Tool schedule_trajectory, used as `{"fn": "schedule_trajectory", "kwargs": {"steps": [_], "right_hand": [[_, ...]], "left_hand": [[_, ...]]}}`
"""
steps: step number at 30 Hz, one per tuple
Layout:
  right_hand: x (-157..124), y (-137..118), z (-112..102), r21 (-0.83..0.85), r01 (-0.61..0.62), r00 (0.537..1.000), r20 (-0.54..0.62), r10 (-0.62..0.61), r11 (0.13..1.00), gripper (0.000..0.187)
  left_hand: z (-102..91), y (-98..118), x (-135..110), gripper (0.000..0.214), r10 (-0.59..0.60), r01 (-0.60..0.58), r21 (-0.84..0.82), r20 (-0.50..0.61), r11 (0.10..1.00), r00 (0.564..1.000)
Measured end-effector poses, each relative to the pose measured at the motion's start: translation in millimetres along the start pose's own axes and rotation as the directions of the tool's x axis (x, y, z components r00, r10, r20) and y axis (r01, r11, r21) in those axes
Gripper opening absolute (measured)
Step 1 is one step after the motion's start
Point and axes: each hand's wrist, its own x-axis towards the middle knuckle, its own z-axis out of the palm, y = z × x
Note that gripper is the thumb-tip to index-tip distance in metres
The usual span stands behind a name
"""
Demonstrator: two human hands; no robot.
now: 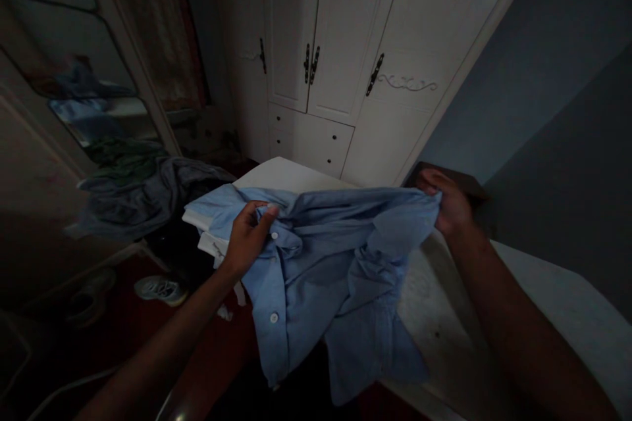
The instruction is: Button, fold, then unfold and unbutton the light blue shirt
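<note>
A light blue button-up shirt (pixel 326 270) hangs crumpled between my two hands, its lower part draped over the near edge of a pale bed surface (pixel 494 316). My left hand (pixel 247 237) pinches the shirt's button placket near the collar, fingers closed on the cloth. My right hand (pixel 447 204) grips the shirt's far right edge, fingers curled round the fabric. White buttons show down the front strip.
A white wardrobe (pixel 345 46) with dark handles and drawers stands straight ahead. A heap of grey and green clothes (pixel 143 191) lies at the left beside folded white items (pixel 207 230). A shoe (pixel 160 289) rests on the reddish floor below. A mirror (pixel 74 79) leans at the left.
</note>
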Motion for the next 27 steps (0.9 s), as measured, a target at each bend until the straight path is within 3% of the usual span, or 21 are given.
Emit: {"fn": "schedule_trajectory", "kwargs": {"steps": [2, 4, 6, 7, 8, 10, 11, 12, 14, 15, 17, 19, 21, 23, 25, 27], "right_hand": [[-0.5, -10.6, -18.1, -0.032, 0.036, 0.999, -0.011, -0.037, 0.999, 0.036], [-6.0, -19.8, -25.6, -0.225, 0.028, 0.991, 0.135, 0.003, 0.974, 0.040], [-13.5, -26.7, -23.0, -0.531, 0.081, 0.926, 0.353, 0.133, 0.844, 0.053], [-17.0, -28.6, -18.9, -0.651, 0.138, 0.877, 0.430, 0.213, 0.746, 0.058], [-19.9, -29.2, -13.7, -0.734, 0.196, 0.836, 0.472, 0.280, 0.650, 0.061], [-23.5, -26.0, -2.5, -0.816, 0.277, 0.796, 0.491, 0.354, 0.507, 0.062], [-24.2, -22.5, 2.4, -0.835, 0.308, 0.785, 0.494, 0.373, 0.457, 0.061], [-24.4, -18.2, 6.3, -0.842, 0.342, 0.777, 0.503, 0.378, 0.417, 0.062], [-23.8, -9.0, 10.4, -0.834, 0.414, 0.773, 0.533, 0.343, 0.365, 0.069], [-23.5, -5.2, 10.6, -0.832, 0.439, 0.781, 0.540, 0.313, 0.340, 0.074], [-23.9, -1.8, 8.6, -0.849, 0.450, 0.814, 0.517, 0.263, 0.277, 0.081], [-26.3, -6.4, 5.4, -0.886, 0.415, 0.847, 0.459, 0.268, 0.206, 0.077], [-30.6, -19.2, 3.5, -0.903, 0.381, 0.856, 0.425, 0.294, 0.196, 0.059], [-35.6, -36.7, 3.4, -0.912, 0.313, 0.878, 0.385, 0.286, 0.265, 0.041], [-39.2, -53.2, 4.4, -0.901, 0.180, 0.929, 0.288, 0.234, 0.394, 0.031], [-40.3, -64.5, 5.4, -0.826, 0.050, 0.982, 0.144, 0.123, 0.561, 0.028]], "left_hand": [[-12.9, 8.9, 10.8, 0.037, -0.088, 0.078, -0.175, -0.052, 0.981, 0.995], [-25.0, 24.4, 25.3, 0.038, -0.166, 0.113, -0.351, -0.125, 0.930, 0.978], [-35.8, 43.7, 39.9, 0.037, -0.205, 0.122, -0.432, -0.152, 0.893, 0.967], [-40.5, 53.0, 45.7, 0.039, -0.202, 0.143, -0.398, -0.109, 0.906, 0.973], [-44.7, 61.1, 49.8, 0.047, -0.184, 0.165, -0.299, -0.035, 0.940, 0.982], [-50.6, 71.4, 51.6, 0.081, -0.121, 0.108, 0.105, 0.125, 0.989, 0.985], [-51.9, 73.1, 49.1, 0.101, -0.077, 0.006, 0.353, 0.187, 0.936, 0.979], [-51.7, 72.8, 44.6, 0.118, -0.027, -0.119, 0.567, 0.244, 0.815, 0.970], [-46.7, 67.7, 31.4, 0.139, 0.040, -0.350, 0.777, 0.388, 0.522, 0.921], [-41.8, 63.9, 23.8, 0.144, 0.027, -0.441, 0.780, 0.480, 0.444, 0.877], [-28.5, 55.8, 9.8, 0.146, -0.050, -0.576, 0.712, 0.645, 0.402, 0.762], [-13.2, 48.6, 1.2, 0.143, -0.132, -0.649, 0.651, 0.739, 0.393, 0.661], [0.2, 42.9, 0.2, 0.142, -0.223, -0.671, 0.624, 0.777, 0.401, 0.589], [9.0, 39.9, 5.9, 0.141, -0.317, -0.652, 0.610, 0.792, 0.451, 0.522], [13.3, 40.5, 14.5, 0.137, -0.365, -0.632, 0.589, 0.808, 0.504, 0.462], [15.3, 44.4, 22.1, 0.127, -0.354, -0.638, 0.582, 0.813, 0.504, 0.462]]}}
